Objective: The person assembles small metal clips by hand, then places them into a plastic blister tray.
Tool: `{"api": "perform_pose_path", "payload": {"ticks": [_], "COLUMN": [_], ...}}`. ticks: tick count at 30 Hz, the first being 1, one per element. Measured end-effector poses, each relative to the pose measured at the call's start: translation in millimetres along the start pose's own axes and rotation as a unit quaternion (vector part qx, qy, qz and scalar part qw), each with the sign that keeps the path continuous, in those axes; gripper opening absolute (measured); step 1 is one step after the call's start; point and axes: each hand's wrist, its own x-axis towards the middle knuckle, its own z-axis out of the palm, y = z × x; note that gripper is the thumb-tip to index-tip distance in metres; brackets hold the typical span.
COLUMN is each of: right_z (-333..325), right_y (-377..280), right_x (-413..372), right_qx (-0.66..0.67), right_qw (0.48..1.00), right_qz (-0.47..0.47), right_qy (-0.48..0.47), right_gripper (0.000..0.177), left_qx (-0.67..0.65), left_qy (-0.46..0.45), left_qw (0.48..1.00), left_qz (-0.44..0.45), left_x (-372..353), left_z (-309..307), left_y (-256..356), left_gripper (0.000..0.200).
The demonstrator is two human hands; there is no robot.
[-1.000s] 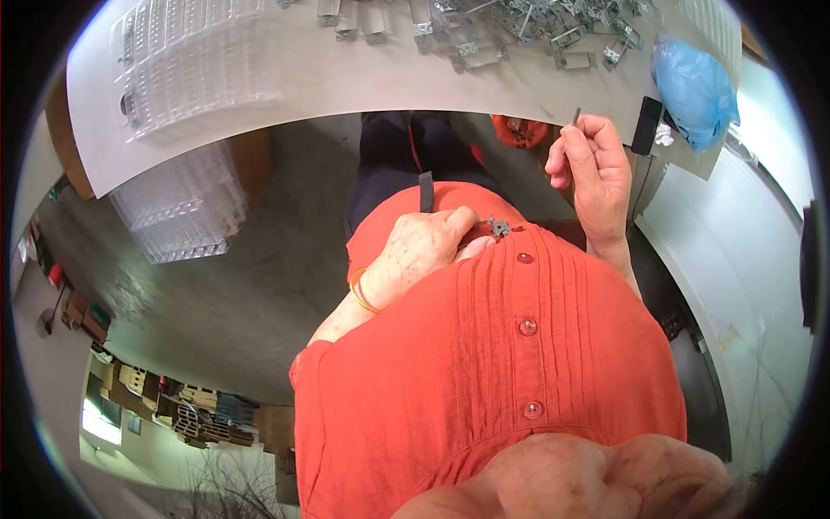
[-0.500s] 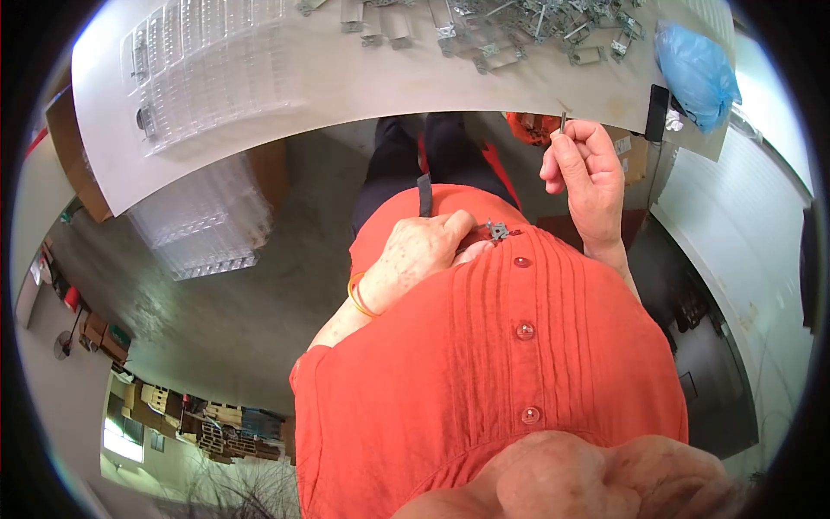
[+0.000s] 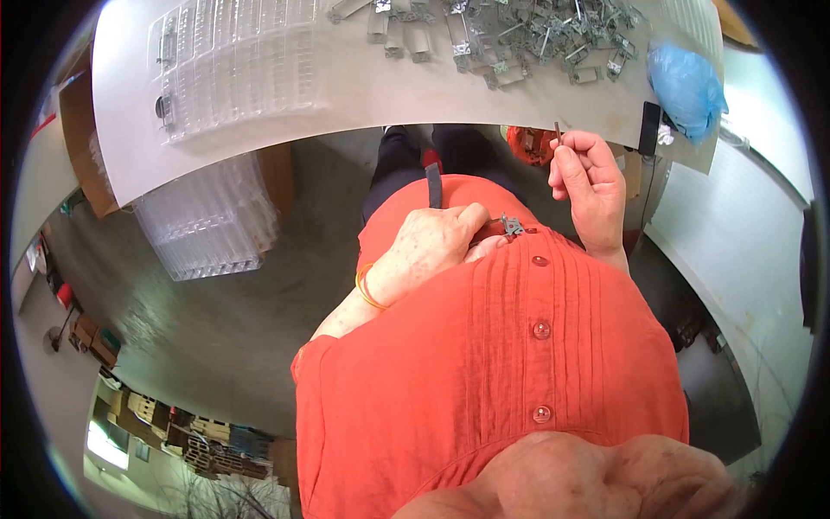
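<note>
My left hand (image 3: 437, 238) is closed in front of my belly, its fingers curled round a small grey metal bracket-like piece (image 3: 512, 227). Only the end of that piece shows past the fingertips; the rest is hidden. My right hand (image 3: 590, 177) is raised near the table's front edge, thumb and fingers pinching a thin, short dark pin (image 3: 558, 131) that points upward. Beyond the hands, a heap of similar metal pieces (image 3: 588, 35) lies on the white table (image 3: 363, 99).
Clear plastic trays (image 3: 238, 73) lie on the table's left side, with more stacked trays (image 3: 207, 216) below the edge. A blue plastic bag (image 3: 687, 91) and a dark phone-like object (image 3: 650, 128) are at the right. An orange-red item (image 3: 529, 145) is under the table.
The view has shifted slightly, so the table and its things appear lower and nearer. Both hands keep their grips, in nearly the same places.
</note>
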Motion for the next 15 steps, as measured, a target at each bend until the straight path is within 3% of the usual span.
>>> {"api": "perform_pose_path", "payload": {"ticks": [9,15], "right_z": [-38,-39], "right_y": [-21,-21], "right_x": [29,30], "right_qx": [-0.03,-0.035], "right_qw": [0.998,0.998], "right_qz": [-0.032,-0.022], "right_qy": [-0.033,-0.055], "right_gripper": [0.011,0.011], "left_qx": [0.026,-0.067], "left_qy": [0.045,0.116], "left_qw": [0.998,0.99], "left_qz": [-0.037,-0.032], "left_x": [16,21], "left_z": [28,35], "left_y": [17,17], "left_gripper": [0.032,0.033]}}
